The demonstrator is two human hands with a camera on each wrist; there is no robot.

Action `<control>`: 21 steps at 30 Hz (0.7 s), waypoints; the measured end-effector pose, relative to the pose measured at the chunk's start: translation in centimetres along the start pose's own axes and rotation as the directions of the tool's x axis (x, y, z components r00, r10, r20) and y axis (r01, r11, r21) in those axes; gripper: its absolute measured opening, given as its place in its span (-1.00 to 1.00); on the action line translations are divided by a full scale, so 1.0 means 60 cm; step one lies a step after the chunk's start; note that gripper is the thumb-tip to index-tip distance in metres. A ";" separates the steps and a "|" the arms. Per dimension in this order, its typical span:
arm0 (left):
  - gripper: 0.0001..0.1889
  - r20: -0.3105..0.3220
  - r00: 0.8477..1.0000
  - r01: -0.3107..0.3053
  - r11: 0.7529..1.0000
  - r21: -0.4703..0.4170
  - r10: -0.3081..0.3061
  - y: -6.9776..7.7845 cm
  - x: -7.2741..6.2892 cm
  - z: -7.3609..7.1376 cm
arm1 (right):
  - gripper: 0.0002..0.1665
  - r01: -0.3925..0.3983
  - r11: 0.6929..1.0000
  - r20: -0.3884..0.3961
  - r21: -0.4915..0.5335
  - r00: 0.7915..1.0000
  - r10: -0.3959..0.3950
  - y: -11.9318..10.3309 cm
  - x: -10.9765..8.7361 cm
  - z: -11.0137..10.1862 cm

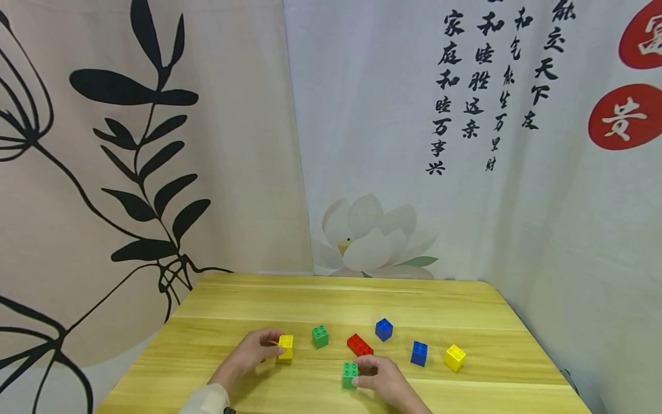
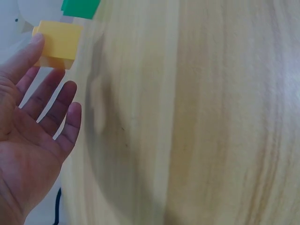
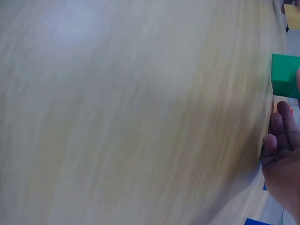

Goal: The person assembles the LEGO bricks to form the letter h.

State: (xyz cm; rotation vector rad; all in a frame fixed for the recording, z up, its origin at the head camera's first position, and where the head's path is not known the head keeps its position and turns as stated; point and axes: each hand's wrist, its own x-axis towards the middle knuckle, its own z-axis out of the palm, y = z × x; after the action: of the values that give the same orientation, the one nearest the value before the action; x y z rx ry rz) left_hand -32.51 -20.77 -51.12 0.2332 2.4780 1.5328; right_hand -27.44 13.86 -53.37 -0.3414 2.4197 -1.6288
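Note:
At the left, my left hand [image 1: 255,349] pinches a yellow toy brick [image 1: 286,348] between thumb and fingertips. The left wrist view shows the thumb on one face of that yellow brick [image 2: 58,42], the other fingers spread loosely below. Nearer the front edge, my right hand [image 1: 381,379] pinches a green toy brick [image 1: 349,375] by its right side. In the right wrist view this green brick [image 3: 285,75] is partly cut off by the frame. A red brick [image 1: 359,345] lies just behind the right hand's fingers. Another green brick [image 1: 320,336] stands right of the left hand.
Two blue bricks, one farther back [image 1: 384,329] and one nearer [image 1: 419,353], stand right of the red one. A second yellow brick [image 1: 455,357] sits farthest right. The wooden table [image 1: 517,368] ends at a printed curtain [image 1: 362,144] behind.

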 end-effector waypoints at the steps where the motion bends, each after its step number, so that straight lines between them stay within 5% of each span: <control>1: -0.49 -0.001 1.000 -0.004 1.000 -0.003 0.004 0.002 0.000 0.000 | -0.56 0.000 1.000 -0.005 -0.001 1.000 0.000 -0.002 0.001 0.002; 21: -0.51 0.013 0.992 -0.125 0.992 -0.018 0.125 0.038 -0.004 0.011 | -0.55 0.065 0.998 -0.075 -0.014 0.995 -0.066 -0.014 0.036 0.054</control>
State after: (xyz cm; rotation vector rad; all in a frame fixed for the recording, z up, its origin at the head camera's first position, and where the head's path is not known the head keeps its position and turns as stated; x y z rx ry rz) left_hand -32.08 -19.26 -49.35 0.4017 2.4802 1.5940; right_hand -28.48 10.04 -53.87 -0.3719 2.4991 -1.6842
